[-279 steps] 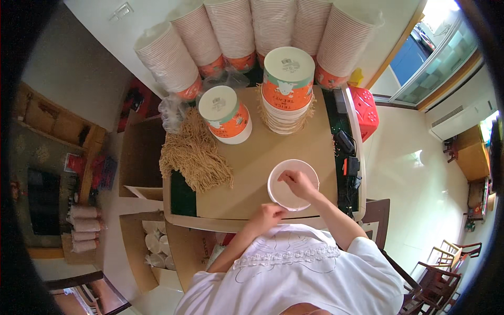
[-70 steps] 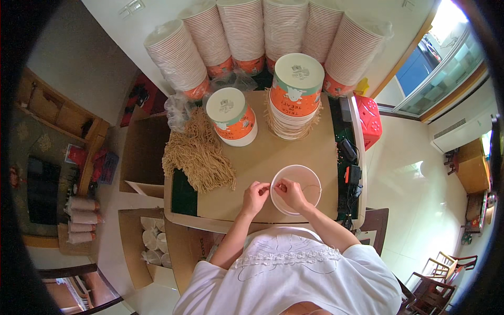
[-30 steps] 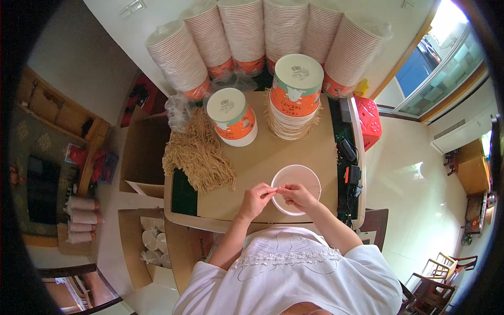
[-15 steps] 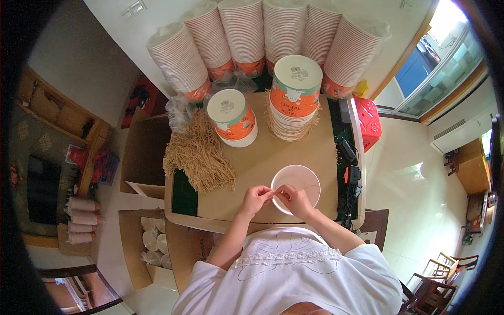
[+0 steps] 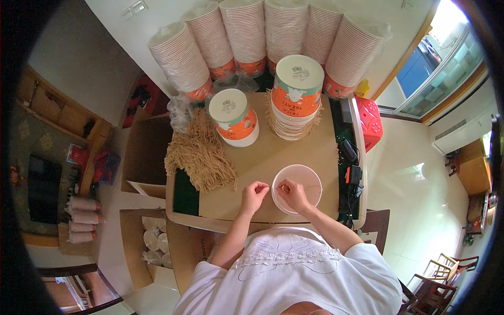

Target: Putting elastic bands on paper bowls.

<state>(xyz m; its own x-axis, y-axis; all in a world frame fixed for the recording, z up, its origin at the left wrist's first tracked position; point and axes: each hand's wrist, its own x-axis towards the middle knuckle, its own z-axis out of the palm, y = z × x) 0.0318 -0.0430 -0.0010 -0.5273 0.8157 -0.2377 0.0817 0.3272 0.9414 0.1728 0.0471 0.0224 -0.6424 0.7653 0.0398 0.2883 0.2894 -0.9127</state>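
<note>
1. The paper bucket point(image 5: 311, 179) stands upright on the cardboard sheet point(image 5: 252, 163), close to the near edge of the worktop point(image 5: 236, 227), and nearer to its right edge than to its left.
2. It has a round open mouth, a smooth, slightly pinkish white inner wall and a thin pale rim; its outside is mostly hidden from above.
3. The right hand point(image 5: 293, 196) is over the left part of this mouth, its fingers closed together.
4. The left hand point(image 5: 255, 196) is just beside the rim, outside on the left, with thumb and fingertips pinched together. If something thin is between the fingers of either hand, I cannot tell.
5. Toward the left edge lies a loose heap of tan cords point(image 5: 202, 152).
6. Near it, an upside-down orange bucket point(image 5: 233, 122) shows its pale base.
</note>
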